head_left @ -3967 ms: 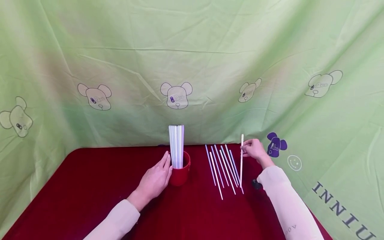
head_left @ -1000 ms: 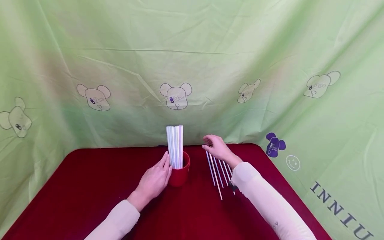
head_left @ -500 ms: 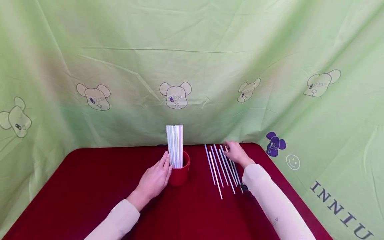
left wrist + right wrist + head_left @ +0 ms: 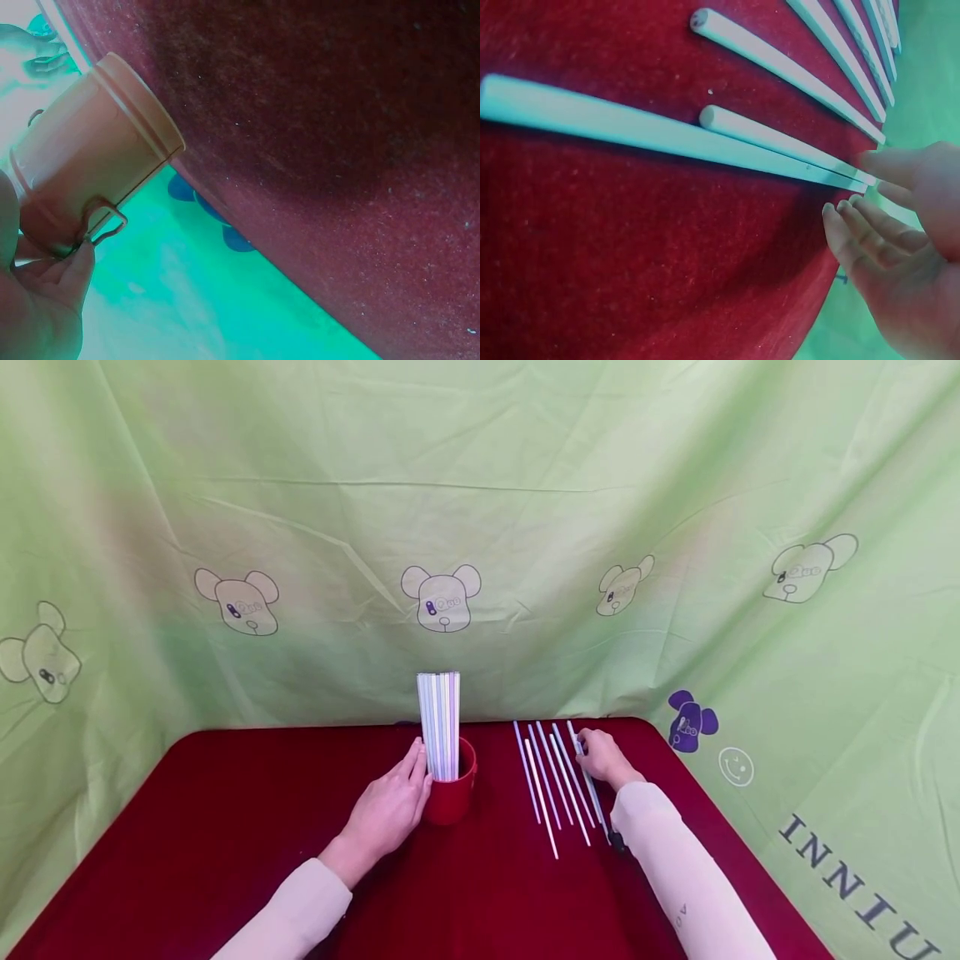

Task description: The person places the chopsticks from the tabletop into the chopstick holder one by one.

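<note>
A red cup (image 4: 447,806) stands mid-table, holding an upright bundle of pastel chopsticks (image 4: 438,727). My left hand (image 4: 386,810) holds the cup's left side near the rim. In the left wrist view its thumb and fingers lie on either side of the cup (image 4: 97,142), close by a small wire-like handle. To the right of the cup, several loose chopsticks (image 4: 542,799) lie fanned out on the cloth. My right hand (image 4: 607,760) is at the far ends of the rightmost ones. In the right wrist view, its parted thumb and fingers straddle the tips of a pale chopstick (image 4: 630,129) and its neighbour.
The table has a dark red cloth (image 4: 225,827). A green curtain (image 4: 337,527) with bear-head prints hangs right behind the far edge and along both sides. A small black object (image 4: 617,842) sits under the right sleeve.
The white chopstick held upright by my right hand four seconds ago is gone from it, and the cup's bundle looks wider. The right hand has since moved rightward across the loose chopsticks. The left hand stays put.
</note>
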`<state>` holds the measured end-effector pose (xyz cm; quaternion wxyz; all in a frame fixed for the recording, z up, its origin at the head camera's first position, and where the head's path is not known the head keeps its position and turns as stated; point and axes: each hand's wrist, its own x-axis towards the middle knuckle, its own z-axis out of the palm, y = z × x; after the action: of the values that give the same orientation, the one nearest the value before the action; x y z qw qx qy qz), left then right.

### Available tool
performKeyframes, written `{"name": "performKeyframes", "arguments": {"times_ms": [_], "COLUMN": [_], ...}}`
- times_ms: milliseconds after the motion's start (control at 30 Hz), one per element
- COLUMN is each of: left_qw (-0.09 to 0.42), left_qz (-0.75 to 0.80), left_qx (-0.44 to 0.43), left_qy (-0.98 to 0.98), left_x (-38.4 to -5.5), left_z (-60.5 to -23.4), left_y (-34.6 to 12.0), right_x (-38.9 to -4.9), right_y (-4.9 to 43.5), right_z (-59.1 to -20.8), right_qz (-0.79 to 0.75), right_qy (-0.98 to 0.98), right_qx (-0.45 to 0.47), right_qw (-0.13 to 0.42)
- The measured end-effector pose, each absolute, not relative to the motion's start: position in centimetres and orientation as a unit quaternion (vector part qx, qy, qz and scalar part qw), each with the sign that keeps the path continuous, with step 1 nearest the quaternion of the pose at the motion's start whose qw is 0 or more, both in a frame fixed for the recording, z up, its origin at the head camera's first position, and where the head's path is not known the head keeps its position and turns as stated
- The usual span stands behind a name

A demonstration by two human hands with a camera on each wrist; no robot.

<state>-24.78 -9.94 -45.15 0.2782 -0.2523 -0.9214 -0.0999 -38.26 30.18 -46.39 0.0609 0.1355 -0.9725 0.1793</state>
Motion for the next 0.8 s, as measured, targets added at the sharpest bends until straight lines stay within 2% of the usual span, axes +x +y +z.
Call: {"name": "performKeyframes", "arguments": {"times_ms": [267,600,800], "left_qw": [0.277,0.282,0.274], "left_qz": [-0.099,-0.101,-0.101], "left_qx": [-0.251,-0.255,-0.252], "left_qy": [-0.922,-0.920,-0.923], "left_x": [-24.8,-24.8,-24.7], "left_z": [-45.0,-44.9,-44.9], "left_y": [-10.0,-9.9,-10.0], "right_x": [-38.0,-37.5,-37.3], "right_y": [30.4,30.4,31.2], "right_z": [-46.5,-44.6,-44.1], "right_qz": [0.182,0.197,0.293], "right_qy": [-0.975,-0.980,-0.956], "right_qx": [0.104,0.017,-0.003], "right_qw": [0.067,0.007,-0.016]}}
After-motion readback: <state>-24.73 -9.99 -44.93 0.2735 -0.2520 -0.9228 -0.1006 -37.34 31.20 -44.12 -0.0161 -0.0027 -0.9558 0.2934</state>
